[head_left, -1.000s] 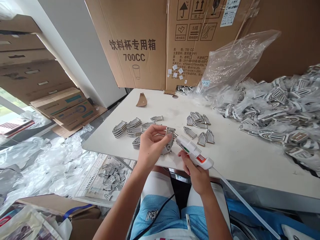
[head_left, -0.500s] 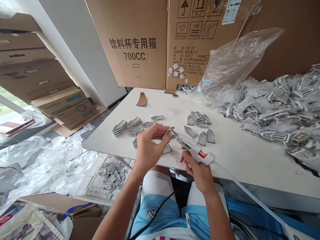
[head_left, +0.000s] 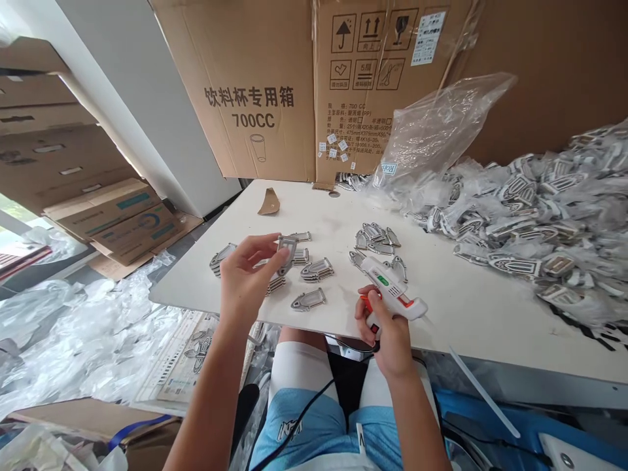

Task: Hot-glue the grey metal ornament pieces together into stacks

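My left hand [head_left: 248, 275] pinches a small silver metal arch-shaped frame [head_left: 286, 252] upright between thumb and fingers, above stacks of similar pieces. My right hand [head_left: 387, 333] grips a white hot glue gun [head_left: 392, 288] with an orange trigger, its nozzle pointing up and left. Behind the gun, a long translucent glue stick [head_left: 483, 392] slants down past the table edge; whether it still joins the gun I cannot tell. A single frame [head_left: 308, 299] lies between my hands, with a small stack [head_left: 317, 269] beyond it. More frames [head_left: 375, 237] lie past the gun.
The white table [head_left: 196, 275] holds a large heap of plastic-wrapped frames [head_left: 520, 216] on the right and a clear bag [head_left: 441, 131]. A cardboard carton [head_left: 245, 52] stands at the back, near a cardboard scrap [head_left: 269, 201]. Plastic wrap [head_left: 88, 327] covers the floor left.
My left hand has moved left, carrying the frame away from the glue gun's nozzle. The gun has shifted slightly right, and the glue stick hangs lower and steeper. The view has turned slightly.
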`<action>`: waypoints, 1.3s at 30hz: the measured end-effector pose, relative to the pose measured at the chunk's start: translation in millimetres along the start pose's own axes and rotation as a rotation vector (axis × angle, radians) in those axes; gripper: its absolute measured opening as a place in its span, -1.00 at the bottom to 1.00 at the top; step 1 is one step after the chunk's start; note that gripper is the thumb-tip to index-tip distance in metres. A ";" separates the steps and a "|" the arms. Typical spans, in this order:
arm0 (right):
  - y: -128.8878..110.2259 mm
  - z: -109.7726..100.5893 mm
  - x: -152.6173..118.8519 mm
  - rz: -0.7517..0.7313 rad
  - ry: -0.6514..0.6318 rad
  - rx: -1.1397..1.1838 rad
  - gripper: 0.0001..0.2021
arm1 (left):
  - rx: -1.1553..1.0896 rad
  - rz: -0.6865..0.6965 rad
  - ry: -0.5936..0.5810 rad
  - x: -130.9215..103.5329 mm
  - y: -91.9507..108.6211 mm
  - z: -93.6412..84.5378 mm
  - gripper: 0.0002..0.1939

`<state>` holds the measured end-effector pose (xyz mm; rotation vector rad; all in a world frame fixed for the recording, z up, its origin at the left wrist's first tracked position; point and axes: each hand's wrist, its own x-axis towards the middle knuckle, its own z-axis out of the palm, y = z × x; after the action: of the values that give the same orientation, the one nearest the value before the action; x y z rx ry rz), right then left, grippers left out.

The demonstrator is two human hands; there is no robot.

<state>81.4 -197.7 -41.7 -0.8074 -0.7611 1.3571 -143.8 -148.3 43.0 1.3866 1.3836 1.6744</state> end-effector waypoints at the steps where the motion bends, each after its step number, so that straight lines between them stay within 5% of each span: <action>1: 0.5 1.8 0.5 -0.009 0.024 0.008 -0.66 | -0.008 -0.014 0.001 0.7 -0.5 -0.4 -0.71; 5: -0.3 7.4 1.0 -0.062 0.135 0.061 -0.64 | 0.034 -0.045 -0.055 0.9 -2.1 2.3 -0.72; 10: -2.8 8.1 0.7 -0.079 0.199 0.101 -0.65 | 0.306 -0.104 -0.444 -4.2 -3.1 6.1 -0.76; 13: -3.0 8.2 1.0 -0.078 0.200 0.097 -0.65 | 0.435 -0.109 -0.562 -8.2 -1.8 9.1 -0.80; 21: -5.9 10.5 -2.0 -0.066 0.200 0.086 -0.65 | 0.670 -0.054 -0.605 -11.1 3.3 12.6 -0.83; 28: -3.4 10.7 -2.2 -0.073 0.220 0.063 -0.66 | 0.735 -0.022 -0.693 -13.0 5.8 14.6 -0.81; 39: -4.7 13.0 -2.3 -0.091 0.217 0.057 -0.64 | 0.744 0.024 -0.667 -14.1 -4.2 17.9 -0.81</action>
<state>72.7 -199.4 -30.9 -0.8491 -0.5801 1.1833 -123.5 -153.0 32.8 2.1005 1.6060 0.5583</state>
